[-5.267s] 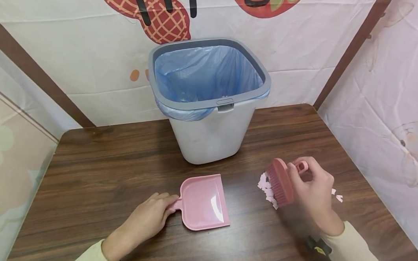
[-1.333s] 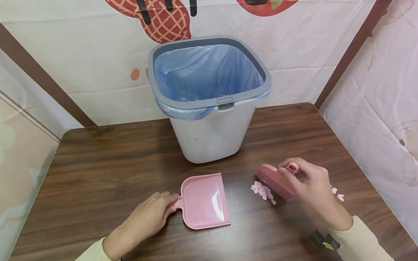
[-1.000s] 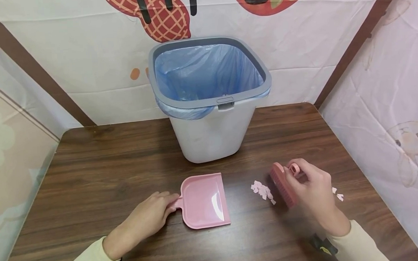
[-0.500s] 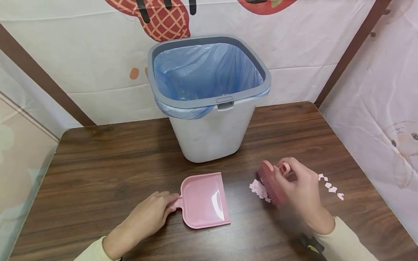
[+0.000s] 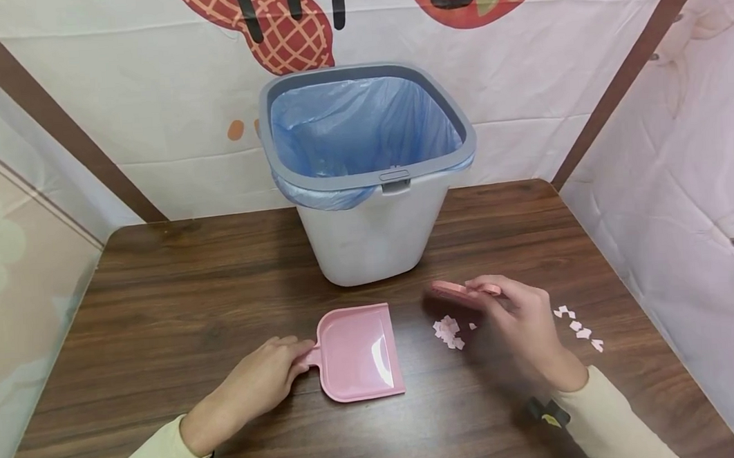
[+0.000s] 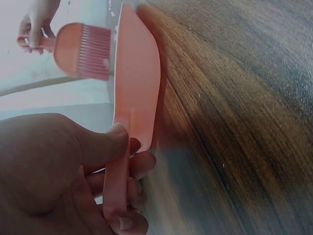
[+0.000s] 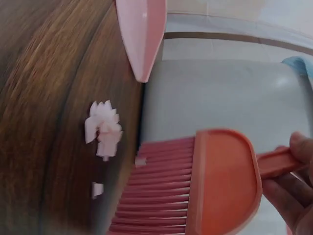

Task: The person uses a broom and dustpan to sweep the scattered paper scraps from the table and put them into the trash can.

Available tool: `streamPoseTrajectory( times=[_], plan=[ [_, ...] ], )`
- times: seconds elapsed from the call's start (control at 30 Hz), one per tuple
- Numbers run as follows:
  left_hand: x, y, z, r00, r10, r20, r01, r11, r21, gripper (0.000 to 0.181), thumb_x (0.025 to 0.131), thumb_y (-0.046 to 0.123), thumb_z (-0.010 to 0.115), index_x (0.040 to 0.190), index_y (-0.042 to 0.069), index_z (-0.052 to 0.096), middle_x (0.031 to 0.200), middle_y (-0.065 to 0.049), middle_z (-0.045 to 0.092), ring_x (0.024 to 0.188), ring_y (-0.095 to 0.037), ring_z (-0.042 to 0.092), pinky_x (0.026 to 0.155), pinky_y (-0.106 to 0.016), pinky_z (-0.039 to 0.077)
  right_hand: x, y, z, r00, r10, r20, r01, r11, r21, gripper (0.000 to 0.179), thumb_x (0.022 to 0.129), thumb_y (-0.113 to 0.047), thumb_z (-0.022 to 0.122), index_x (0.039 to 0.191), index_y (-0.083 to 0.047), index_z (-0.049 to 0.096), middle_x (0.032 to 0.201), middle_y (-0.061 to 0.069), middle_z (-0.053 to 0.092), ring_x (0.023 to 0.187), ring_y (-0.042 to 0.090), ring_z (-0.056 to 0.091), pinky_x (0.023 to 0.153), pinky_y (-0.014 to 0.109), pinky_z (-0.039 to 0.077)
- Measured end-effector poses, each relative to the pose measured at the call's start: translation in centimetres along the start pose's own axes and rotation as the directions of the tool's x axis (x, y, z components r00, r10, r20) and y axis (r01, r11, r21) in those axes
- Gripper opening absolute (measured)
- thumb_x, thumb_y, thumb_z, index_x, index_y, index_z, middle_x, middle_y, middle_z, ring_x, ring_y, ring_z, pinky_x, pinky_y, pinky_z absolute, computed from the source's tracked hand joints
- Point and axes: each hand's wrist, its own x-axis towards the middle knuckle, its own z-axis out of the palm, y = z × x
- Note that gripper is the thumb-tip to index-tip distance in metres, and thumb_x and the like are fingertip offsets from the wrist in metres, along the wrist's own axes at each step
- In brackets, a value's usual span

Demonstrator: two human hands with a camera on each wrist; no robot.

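Observation:
My left hand [image 5: 268, 372] grips the handle of a pink dustpan [image 5: 351, 358], which lies on the table with its flat lip facing right. In the left wrist view my fingers curl around that handle. My right hand [image 5: 524, 324] holds a pink hand brush [image 5: 454, 290] by its handle, tilted up behind a small pile of pale pink paper scraps [image 5: 448, 332]. Through the right wrist view, the brush bristles [image 7: 156, 186] show with one scrap [image 7: 141, 161] on them. A single scrap [image 5: 472, 326] sits just right of the pile.
A white bin [image 5: 371, 246] with a grey rim and blue liner [image 5: 362, 129] stands at the back of the wooden table [image 5: 208, 279]. More paper scraps [image 5: 581, 332] lie in a line right of my right hand. Printed fabric [image 5: 663, 172] hangs around the table.
My right hand has moved left with the brush, which has turned and lifted away from the scraps. The pile has shifted slightly left and is bunched closer. Left hand and dustpan stay put.

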Motion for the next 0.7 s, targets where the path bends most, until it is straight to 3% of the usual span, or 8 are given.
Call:
streamPoseTrajectory(
  times=[0.47,0.6,0.7],
  plan=[
    [-0.1,0.1,0.0,1.000,-0.022,0.020,0.022,1.000,0.006,0.025,0.091,0.008,0.074,0.116,0.005,0.072,0.093,0.001,0.068,0.093,-0.025,0.067,0.084,-0.044,0.055,-0.3,-0.2,-0.3,0.989,-0.051,0.139,0.046,0.998,0.038,0.030,0.078,0.013,0.079,0.096,-0.012,0.077,0.088,0.002,0.076,0.086,0.001,0.069,0.076,0.011,0.052],
    [0.0,0.0,0.0,1.000,-0.014,0.017,0.014,1.000,0.004,0.025,0.091,0.007,0.074,0.116,0.005,0.072,0.093,0.001,0.068,0.093,-0.024,0.067,0.084,-0.044,0.055,-0.2,-0.4,-0.7,0.994,-0.021,0.103,0.020,1.000,0.013,0.025,0.081,0.009,0.079,0.096,-0.012,0.077,0.089,0.002,0.076,0.086,0.001,0.069,0.078,0.012,0.050],
    [0.0,0.1,0.0,1.000,-0.016,0.019,0.016,1.000,0.002,0.025,0.091,0.007,0.074,0.116,0.005,0.072,0.094,0.000,0.068,0.094,-0.025,0.067,0.084,-0.044,0.055,-0.2,-0.6,-0.9,1.000,0.004,0.019,-0.003,0.999,-0.039,0.023,0.081,0.008,0.079,0.094,-0.010,0.076,0.086,0.002,0.075,0.081,0.001,0.066,0.074,0.011,0.050]
  ],
)
